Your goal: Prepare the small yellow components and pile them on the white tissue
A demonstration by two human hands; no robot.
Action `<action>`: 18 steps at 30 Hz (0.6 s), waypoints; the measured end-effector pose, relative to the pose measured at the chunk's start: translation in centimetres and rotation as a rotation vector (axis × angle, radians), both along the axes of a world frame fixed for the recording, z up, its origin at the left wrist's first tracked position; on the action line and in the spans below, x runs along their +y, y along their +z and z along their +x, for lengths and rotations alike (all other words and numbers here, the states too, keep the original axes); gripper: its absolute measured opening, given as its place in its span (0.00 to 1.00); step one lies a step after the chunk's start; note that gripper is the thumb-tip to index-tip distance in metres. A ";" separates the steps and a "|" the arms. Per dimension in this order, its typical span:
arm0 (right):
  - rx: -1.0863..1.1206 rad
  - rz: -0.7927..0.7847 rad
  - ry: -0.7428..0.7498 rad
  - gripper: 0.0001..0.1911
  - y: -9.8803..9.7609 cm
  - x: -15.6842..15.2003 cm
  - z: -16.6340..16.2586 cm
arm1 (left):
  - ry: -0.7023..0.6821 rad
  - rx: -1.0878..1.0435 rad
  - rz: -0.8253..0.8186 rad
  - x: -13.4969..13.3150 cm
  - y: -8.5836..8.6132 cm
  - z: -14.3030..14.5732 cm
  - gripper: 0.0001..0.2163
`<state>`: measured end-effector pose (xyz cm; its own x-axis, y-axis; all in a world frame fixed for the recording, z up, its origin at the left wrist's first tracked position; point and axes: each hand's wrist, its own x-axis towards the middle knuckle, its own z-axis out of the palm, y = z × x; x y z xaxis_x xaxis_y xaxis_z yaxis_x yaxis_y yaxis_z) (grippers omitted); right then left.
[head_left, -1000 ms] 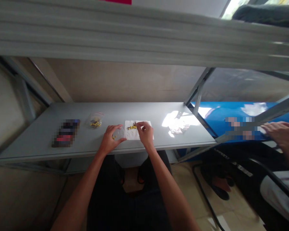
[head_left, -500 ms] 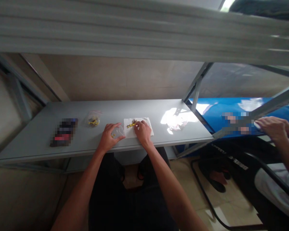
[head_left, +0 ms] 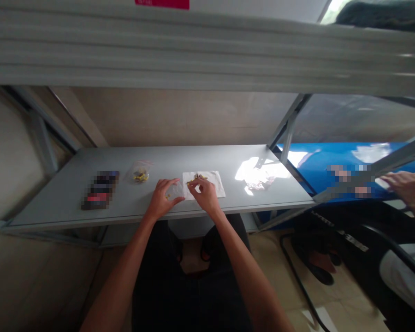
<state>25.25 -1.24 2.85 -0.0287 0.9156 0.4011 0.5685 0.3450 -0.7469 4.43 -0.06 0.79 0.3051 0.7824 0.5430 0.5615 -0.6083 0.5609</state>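
Note:
My left hand curls around a small clear plastic bag with a few yellow bits in it, near the front edge of a grey shelf. My right hand is pinched at the near edge of a white paper sheet, fingers together just beside the bag's mouth. What the pinch holds is too small to make out. A small heap of yellow pieces lies on the far part of the sheet.
A second clear bag with yellow pieces lies further left, beside a dark blurred item. Crumpled clear plastic sits in a sunlit patch at the right. Another person's hand rests on a blue surface at the far right. An upper shelf overhangs.
My right hand has drawn back from the heap of yellow pieces toward the bag in my left hand. The other person's hand at the right has shifted a little.

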 end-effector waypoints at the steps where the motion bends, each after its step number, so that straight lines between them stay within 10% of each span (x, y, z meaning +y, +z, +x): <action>1: 0.037 0.007 0.062 0.06 0.2 -0.1 -0.4 | -0.008 0.003 0.005 0.1 0.0 0.0 0.29; 8: -0.029 0.021 0.138 0.07 0.0 -0.1 -1.9 | -0.034 0.003 0.046 0.3 -0.3 -0.1 0.29; 18: -0.267 -0.164 -0.310 0.10 -0.6 0.4 1.7 | 0.003 0.018 0.048 0.0 -0.2 0.0 0.32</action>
